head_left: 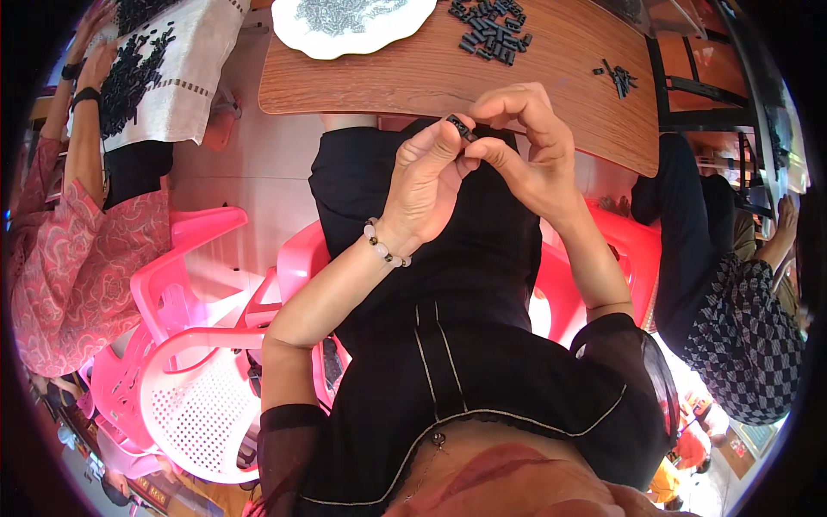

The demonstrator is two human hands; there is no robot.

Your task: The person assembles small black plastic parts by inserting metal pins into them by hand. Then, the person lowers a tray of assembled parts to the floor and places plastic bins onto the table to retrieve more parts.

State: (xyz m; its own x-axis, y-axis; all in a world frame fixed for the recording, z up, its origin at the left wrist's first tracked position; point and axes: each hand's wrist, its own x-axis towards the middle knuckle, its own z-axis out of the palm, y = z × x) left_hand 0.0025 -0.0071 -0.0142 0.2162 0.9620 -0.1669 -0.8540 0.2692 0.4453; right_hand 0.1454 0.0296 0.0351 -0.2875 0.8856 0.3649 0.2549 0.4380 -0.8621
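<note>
In front of my body, just off the near edge of the brown wooden table, both hands meet at a small black rectangular part. My left hand, with a beaded bracelet on its wrist, pinches it between thumb and fingertips. My right hand closes on its other end, thumb and index finger curled round it. Fingertips partly cover the part, so its far side is hidden. Beyond the hands, a pile of similar black parts lies on the table, with a smaller cluster farther right.
A scalloped white plate holds many small grey pieces at the far left of the table. Left of it, a co-worker's hands reach over black parts on a white cloth. Pink plastic chairs stand behind; another person sits at right.
</note>
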